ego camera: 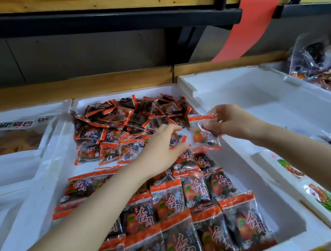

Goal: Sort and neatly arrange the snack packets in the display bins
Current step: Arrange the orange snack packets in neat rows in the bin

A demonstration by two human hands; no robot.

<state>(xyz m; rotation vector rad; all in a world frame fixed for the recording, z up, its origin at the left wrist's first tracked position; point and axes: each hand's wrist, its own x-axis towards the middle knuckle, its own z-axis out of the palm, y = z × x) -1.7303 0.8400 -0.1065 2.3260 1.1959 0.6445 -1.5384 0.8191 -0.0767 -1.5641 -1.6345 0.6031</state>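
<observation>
White foam bins point(238, 88) hemmed us in, our left forearm point(107, 198) covering rows. Fingers of our right hand point(232, 121) pinched a clear orange-edged snack packet point(203, 136), and our left hand point(160, 146) gripped another packet point(175, 139).

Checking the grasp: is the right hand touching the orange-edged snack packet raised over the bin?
Touching. Head view: the right hand pinches the orange-edged snack packet, fingers overlapping its wrapper.

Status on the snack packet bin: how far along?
Done: the near half of the foam bin holds neat rows of packets. In hand: the right hand pinches one packet, and the left hand grips a second packet at the rows' far edge. Left: the jumbled pile at the far end, roughly half the bin.
</observation>
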